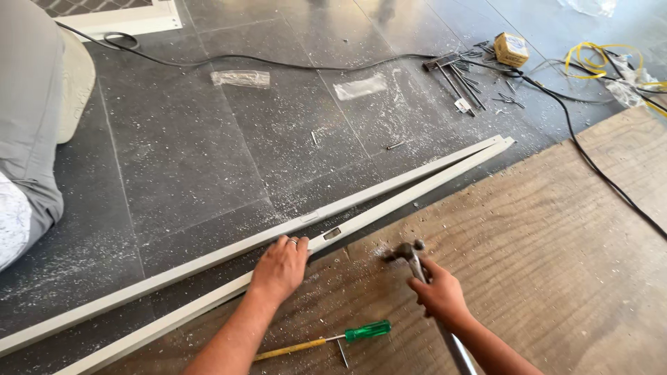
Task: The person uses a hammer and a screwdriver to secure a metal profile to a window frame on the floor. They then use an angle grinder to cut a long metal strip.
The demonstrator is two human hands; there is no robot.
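Hammering looked only begun: the left hand lay spread flat, pinning the pale metal strip against the plywood board on the floor, while the right hand gripped a hammer poised just beside the strip's slot, screwdriver lying unused.

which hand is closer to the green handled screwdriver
Right. The right hand, gripping the hammer, sits just up-right of the screwdriver; the left hand rests farther up-left.
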